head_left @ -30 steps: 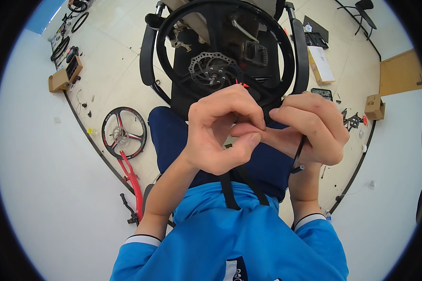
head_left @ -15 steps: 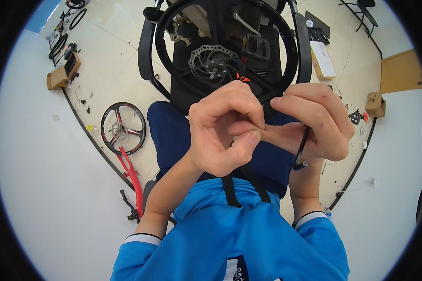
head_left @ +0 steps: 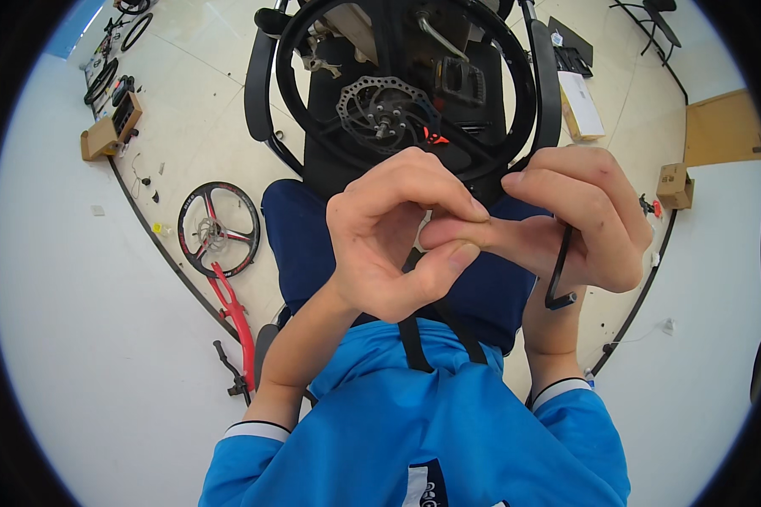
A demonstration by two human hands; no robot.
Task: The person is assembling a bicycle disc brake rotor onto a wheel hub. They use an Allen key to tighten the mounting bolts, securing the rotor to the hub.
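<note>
My left hand (head_left: 376,241) is closed in a ring, its thumb and forefinger pinching the thumb of my right hand (head_left: 596,215). A black L-shaped hex key (head_left: 560,275) is tucked in the curled fingers of my right hand, its short bent end pointing out below them. Whether anything small lies between the pinching fingertips is hidden. Just beyond both hands, a black spoked wheel (head_left: 522,93) rests on a black chair (head_left: 325,173). At its hub are a metal disc brake rotor (head_left: 357,110) and a bare axle.
A black pedal (head_left: 463,83) shows between the wheel's spokes. Chair armrests (head_left: 260,93) flank the wheel. On the floor at left are another spoked wheel (head_left: 252,241), a red bike frame part (head_left: 243,329) and an open carton (head_left: 101,139). A cardboard box (head_left: 675,186) stands at right.
My right hand has shifted slightly right, carrying the hex key, which now hangs more upright. My left thumb and forefinger have followed, still on the right thumb.
</note>
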